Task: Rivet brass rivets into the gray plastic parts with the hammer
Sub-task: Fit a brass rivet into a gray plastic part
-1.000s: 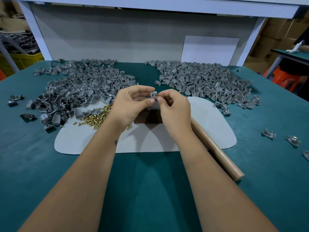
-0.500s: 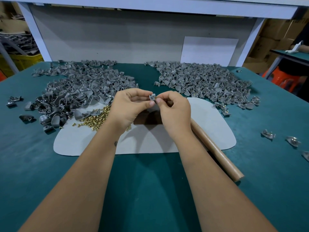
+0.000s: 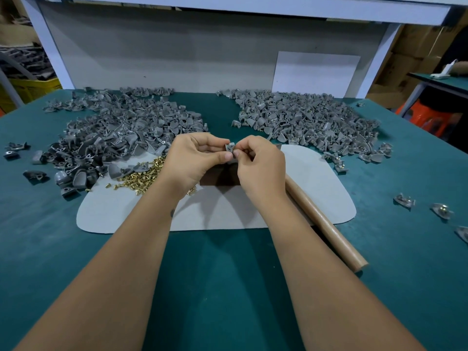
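My left hand [image 3: 195, 158] pinches a small gray plastic part [image 3: 230, 147] above the middle of the gray mat [image 3: 316, 188]. My right hand [image 3: 260, 163] meets it fingertip to fingertip, its thumb and forefinger pinched at the part; a rivet between them is too small to make out. A heap of loose brass rivets [image 3: 141, 177] lies on the mat just left of my left wrist. The hammer's wooden handle [image 3: 326, 226] lies on the mat's right side, its head hidden behind my right hand. A dark brown block [image 3: 220, 177] sits under my hands.
A large heap of gray parts [image 3: 114, 138] covers the table's back left, and another heap [image 3: 304, 120] the back right. Several single parts [image 3: 405, 200] lie at the right edge of the green table [image 3: 228, 287]. A white frame post and gray board stand behind.
Both hands have stayed together over the mat, dropping very slightly with the part between the fingertips. Nothing else has moved.
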